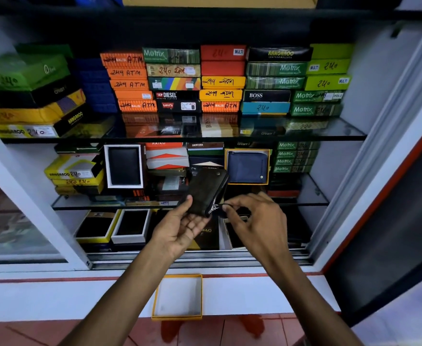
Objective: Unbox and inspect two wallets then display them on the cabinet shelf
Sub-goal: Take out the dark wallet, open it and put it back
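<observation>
My left hand [177, 228] holds a dark zip-around wallet [206, 191] from below, tilted, in front of the middle glass shelf [312, 193]. My right hand [257, 218] pinches the zipper pull [217, 208] at the wallet's lower right corner. A navy blue wallet [247, 167] stands upright in a yellow-rimmed box on the middle shelf, just behind the dark wallet. An empty yellow-edged box [178, 297] with a white lining lies on the white ledge below my arms.
The upper glass shelf [329, 132] carries stacks of coloured wallet boxes. A black wallet in a white box [125, 166] stands at the middle shelf's left. Open boxes [130, 226] sit on the bottom level. Sliding door frames [30, 201] flank the opening.
</observation>
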`<state>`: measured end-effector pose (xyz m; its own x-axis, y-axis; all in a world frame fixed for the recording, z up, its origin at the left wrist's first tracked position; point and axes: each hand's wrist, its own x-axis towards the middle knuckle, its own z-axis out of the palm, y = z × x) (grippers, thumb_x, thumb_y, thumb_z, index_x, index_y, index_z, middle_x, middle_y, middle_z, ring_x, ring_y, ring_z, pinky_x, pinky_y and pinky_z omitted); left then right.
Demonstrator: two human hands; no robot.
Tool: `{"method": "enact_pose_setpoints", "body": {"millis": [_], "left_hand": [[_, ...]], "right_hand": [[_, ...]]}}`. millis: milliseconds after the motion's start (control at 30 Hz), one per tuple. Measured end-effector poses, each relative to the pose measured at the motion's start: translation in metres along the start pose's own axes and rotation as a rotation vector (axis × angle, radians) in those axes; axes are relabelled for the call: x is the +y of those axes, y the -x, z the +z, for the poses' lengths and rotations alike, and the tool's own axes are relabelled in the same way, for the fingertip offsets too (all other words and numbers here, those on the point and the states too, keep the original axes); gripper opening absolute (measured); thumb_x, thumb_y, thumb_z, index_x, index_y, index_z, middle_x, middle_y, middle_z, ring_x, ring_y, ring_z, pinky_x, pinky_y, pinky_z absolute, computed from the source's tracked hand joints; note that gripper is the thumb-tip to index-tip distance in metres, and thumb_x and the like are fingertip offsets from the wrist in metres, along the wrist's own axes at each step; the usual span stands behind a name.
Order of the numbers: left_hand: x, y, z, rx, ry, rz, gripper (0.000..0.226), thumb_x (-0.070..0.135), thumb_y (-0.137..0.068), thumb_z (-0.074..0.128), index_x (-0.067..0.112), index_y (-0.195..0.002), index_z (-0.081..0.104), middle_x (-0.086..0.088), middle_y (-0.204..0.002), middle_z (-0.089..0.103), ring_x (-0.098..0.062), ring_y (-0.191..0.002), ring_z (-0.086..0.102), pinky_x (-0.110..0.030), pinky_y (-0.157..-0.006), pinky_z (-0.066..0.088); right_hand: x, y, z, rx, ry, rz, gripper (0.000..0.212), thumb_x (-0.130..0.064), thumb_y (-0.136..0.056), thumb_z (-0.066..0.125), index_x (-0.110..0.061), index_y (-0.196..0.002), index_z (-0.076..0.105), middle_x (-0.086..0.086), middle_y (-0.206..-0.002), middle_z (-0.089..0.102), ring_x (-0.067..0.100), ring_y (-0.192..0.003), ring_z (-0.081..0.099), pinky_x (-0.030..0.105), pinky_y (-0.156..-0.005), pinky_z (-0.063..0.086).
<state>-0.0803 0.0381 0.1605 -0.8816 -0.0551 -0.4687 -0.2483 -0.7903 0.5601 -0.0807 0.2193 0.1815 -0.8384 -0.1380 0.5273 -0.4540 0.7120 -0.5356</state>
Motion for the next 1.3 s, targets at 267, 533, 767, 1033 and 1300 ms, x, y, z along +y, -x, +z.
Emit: {"method": "enact_pose_setpoints", "body": {"millis": [267, 533, 767, 1033, 1300], "left_hand": [[0.020, 0.016, -0.026, -0.160, -0.284, -0.052, 0.024, 0.016, -0.075, 0.066, 0.009, -0.097, 0.063, -0.012, -0.083, 0.077, -0.019, -0.069, 0.075, -0.030, -0.055, 0.060], [0.051, 0.033, -0.010, -0.419, -0.526, -0.180, 0.055, 0.016, -0.037, 0.098, 0.005, -0.088, 0.079, -0.015, -0.091, 0.078, -0.024, -0.078, 0.076, -0.036, -0.060, 0.064], [0.042, 0.035, 0.010, -0.462, -0.607, -0.277, 0.054, 0.024, -0.044, 0.097, 0.008, -0.092, 0.077, -0.014, -0.093, 0.075, -0.024, -0.079, 0.074, -0.038, -0.065, 0.062], [0.045, 0.041, 0.007, -0.249, -0.551, -0.137, 0.027, 0.030, -0.076, 0.069, 0.012, -0.095, 0.069, -0.010, -0.088, 0.072, -0.021, -0.072, 0.068, -0.027, -0.052, 0.057], [0.050, 0.049, 0.007, -0.262, -0.822, 0.286, 0.033, 0.019, -0.070, 0.074, 0.007, -0.100, 0.070, -0.009, -0.089, 0.077, -0.018, -0.075, 0.070, -0.025, -0.062, 0.060]], "right_hand": [[0.029, -0.043, -0.031, -0.066, -0.086, -0.015, 0.015, -0.045, -0.083, 0.067, -0.036, -0.092, 0.074, -0.020, -0.091, 0.073, 0.009, -0.090, 0.059, 0.037, -0.077, 0.053], [0.017, -0.082, -0.016, -0.381, -0.372, -0.225, 0.007, -0.027, -0.079, 0.079, -0.023, -0.086, 0.079, -0.012, -0.086, 0.076, 0.004, -0.088, 0.068, 0.045, -0.097, 0.050], [0.004, -0.092, 0.025, -0.574, -0.487, -0.279, 0.016, -0.021, -0.076, 0.081, -0.016, -0.091, 0.080, -0.003, -0.082, 0.073, 0.008, -0.081, 0.069, 0.023, -0.075, 0.051], [0.037, -0.065, 0.002, -0.462, -0.824, 0.527, 0.037, -0.038, -0.097, 0.052, -0.010, -0.105, 0.074, -0.003, -0.069, 0.077, 0.012, -0.063, 0.069, 0.026, -0.061, 0.056], [0.025, -0.030, -0.026, -0.555, -0.969, 0.415, 0.031, -0.007, -0.076, 0.076, -0.014, -0.105, 0.072, 0.002, -0.091, 0.079, 0.014, -0.077, 0.073, 0.026, -0.063, 0.062]]}}
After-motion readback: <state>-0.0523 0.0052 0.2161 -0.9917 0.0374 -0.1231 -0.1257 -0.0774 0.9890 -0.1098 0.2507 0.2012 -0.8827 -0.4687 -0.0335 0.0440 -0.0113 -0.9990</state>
